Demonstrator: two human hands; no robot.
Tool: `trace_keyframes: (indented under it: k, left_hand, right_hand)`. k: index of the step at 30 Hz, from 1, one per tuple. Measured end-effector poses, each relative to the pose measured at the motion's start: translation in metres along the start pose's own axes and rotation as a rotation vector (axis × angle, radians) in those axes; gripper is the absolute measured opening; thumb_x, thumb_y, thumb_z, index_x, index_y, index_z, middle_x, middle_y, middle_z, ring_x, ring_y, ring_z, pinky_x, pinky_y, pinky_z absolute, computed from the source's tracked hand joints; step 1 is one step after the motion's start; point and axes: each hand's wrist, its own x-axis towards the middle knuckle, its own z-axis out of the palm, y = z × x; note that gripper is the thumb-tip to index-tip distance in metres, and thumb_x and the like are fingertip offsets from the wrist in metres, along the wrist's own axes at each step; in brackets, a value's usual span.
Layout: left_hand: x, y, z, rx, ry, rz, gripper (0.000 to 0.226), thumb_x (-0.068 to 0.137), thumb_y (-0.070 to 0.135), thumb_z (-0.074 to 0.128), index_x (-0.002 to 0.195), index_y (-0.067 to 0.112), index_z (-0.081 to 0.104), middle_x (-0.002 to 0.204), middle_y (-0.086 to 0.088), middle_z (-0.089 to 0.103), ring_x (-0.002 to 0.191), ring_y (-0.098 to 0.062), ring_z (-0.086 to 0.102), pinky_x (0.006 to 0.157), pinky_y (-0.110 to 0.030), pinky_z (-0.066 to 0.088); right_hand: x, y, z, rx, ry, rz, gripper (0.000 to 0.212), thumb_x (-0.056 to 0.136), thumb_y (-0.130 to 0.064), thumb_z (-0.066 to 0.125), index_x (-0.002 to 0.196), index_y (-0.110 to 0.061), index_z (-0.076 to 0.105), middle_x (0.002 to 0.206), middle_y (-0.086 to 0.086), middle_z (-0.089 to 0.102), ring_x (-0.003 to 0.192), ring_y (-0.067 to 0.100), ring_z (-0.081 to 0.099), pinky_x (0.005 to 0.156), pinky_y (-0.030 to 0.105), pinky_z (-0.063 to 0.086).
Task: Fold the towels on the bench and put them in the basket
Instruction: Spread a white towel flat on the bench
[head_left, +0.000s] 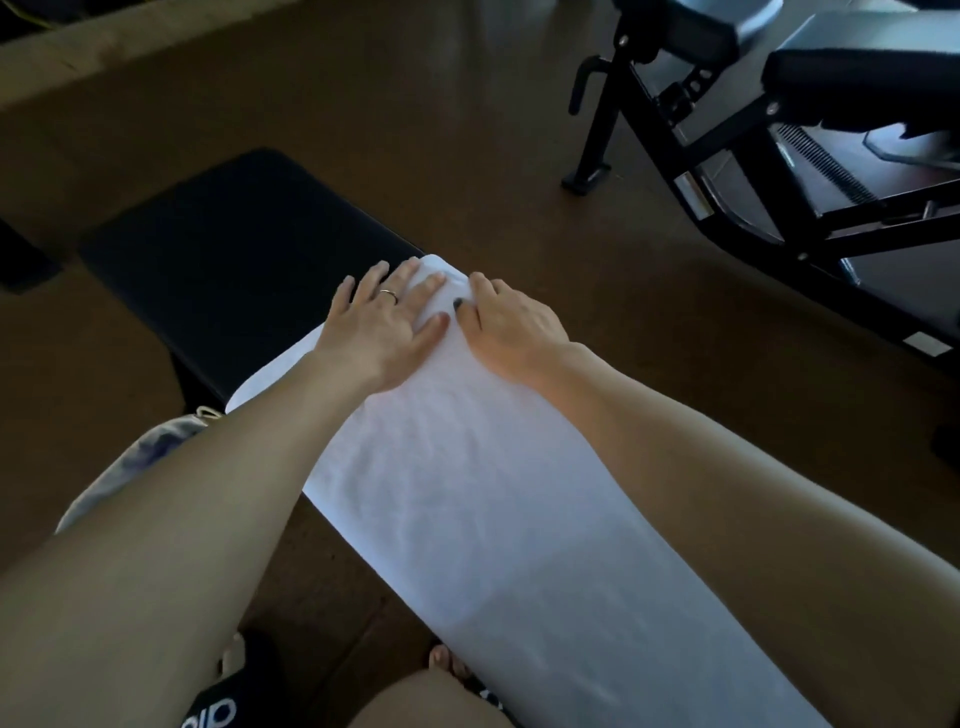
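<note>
White towel lies lengthwise along the black bench. Your left hand is flat, fingers released; right hand fingers curl at the far end, grasp unclear. Align both corners before folding toward you; basket not visible

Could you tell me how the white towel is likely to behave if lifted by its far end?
The white towel would probably sag limply; it drapes flat along the bench. It looks light, and the left hand and right hand flatten it with open palms.
</note>
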Motion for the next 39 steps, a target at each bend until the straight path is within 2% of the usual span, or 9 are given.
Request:
trace_keyframes:
  k: [4,8,13,19,22,25,28,34,39]
  left_hand:
    - [0.003,-0.005,0.002,-0.012,0.046,0.001,0.060,0.105,0.056,0.014,0.162,0.041,0.006,0.171,0.014,0.001,0.157,-0.015,-0.003,0.127,-0.043,-0.002]
    - [0.002,-0.004,0.005,-0.026,0.075,-0.024,0.064,0.105,0.054,0.016,0.164,0.031,0.006,0.171,0.015,0.003,0.157,-0.012,-0.003,0.127,-0.041,-0.003]
    - [0.001,-0.005,0.006,-0.020,0.082,-0.029,0.064,0.105,0.049,0.013,0.164,0.027,0.003,0.171,0.012,0.003,0.157,-0.010,-0.003,0.127,-0.039,-0.003]
    - [0.000,-0.005,0.006,-0.022,0.065,-0.033,0.062,0.106,0.048,0.007,0.164,0.028,0.001,0.171,0.014,0.000,0.156,-0.008,-0.006,0.127,-0.036,-0.006]
    - [0.001,-0.002,0.001,0.104,0.069,-0.063,0.064,0.106,0.047,0.007,0.164,0.022,0.003,0.172,0.005,0.002,0.158,-0.015,-0.002,0.128,-0.041,-0.002]
    - [-0.009,0.011,-0.008,0.320,0.126,-0.112,0.065,0.107,0.046,0.012,0.163,0.014,0.008,0.171,-0.006,0.009,0.158,-0.024,0.004,0.127,-0.045,0.002]
    - [-0.034,0.030,-0.016,0.293,0.144,-0.056,0.065,0.108,0.046,0.019,0.163,0.013,0.009,0.171,-0.007,0.009,0.158,-0.025,0.005,0.128,-0.044,0.004]
    - [-0.113,0.082,-0.032,0.245,0.007,0.064,0.066,0.108,0.045,0.028,0.163,0.016,0.006,0.171,-0.012,0.006,0.157,-0.031,0.010,0.126,-0.044,0.013]
    - [-0.194,0.164,-0.020,0.282,-0.254,0.309,0.068,0.104,0.051,0.037,0.157,0.013,0.019,0.164,-0.017,0.015,0.144,-0.036,0.026,0.114,-0.048,0.033]
  right_hand:
    - [0.010,-0.007,0.000,-0.104,0.111,-0.092,0.057,0.108,-0.036,0.034,0.158,-0.011,0.033,0.155,0.007,0.044,0.140,0.028,0.044,0.111,0.041,0.035]
    - [-0.018,-0.007,0.014,-0.058,0.405,-0.267,0.040,0.101,-0.026,0.042,0.127,-0.006,0.063,0.127,0.011,0.063,0.119,0.032,0.058,0.101,0.041,0.044]
    - [-0.009,-0.016,0.014,-0.093,0.112,-0.228,0.050,0.108,-0.027,0.038,0.153,-0.007,0.042,0.161,0.009,0.038,0.149,0.025,0.034,0.122,0.036,0.024]
    - [0.028,-0.024,-0.006,0.057,-0.068,-0.073,0.054,0.108,-0.033,0.031,0.161,-0.023,0.028,0.164,-0.002,0.035,0.143,0.027,0.044,0.114,0.040,0.036]
    - [0.042,-0.024,-0.015,0.085,-0.172,0.027,0.053,0.110,-0.042,0.023,0.156,-0.021,0.035,0.158,0.006,0.044,0.143,0.030,0.044,0.111,0.040,0.033]
    - [0.025,-0.024,-0.018,-0.092,-0.027,0.034,0.059,0.110,-0.047,0.022,0.158,-0.015,0.031,0.157,0.009,0.044,0.142,0.031,0.043,0.114,0.043,0.032]
    - [-0.038,-0.020,-0.021,-0.081,0.222,-0.101,0.057,0.110,-0.042,0.028,0.160,-0.014,0.030,0.160,0.005,0.042,0.147,0.026,0.039,0.123,0.043,0.028]
    - [-0.206,0.012,-0.005,-0.185,-0.083,-0.072,0.063,0.107,-0.054,0.005,0.165,-0.028,0.000,0.173,0.000,-0.005,0.160,0.024,-0.006,0.130,0.045,0.000]
    - [-0.282,0.073,0.002,-0.207,-0.056,0.166,0.060,0.109,-0.049,0.009,0.166,-0.029,0.004,0.174,0.000,-0.002,0.160,0.022,-0.005,0.129,0.044,-0.002]
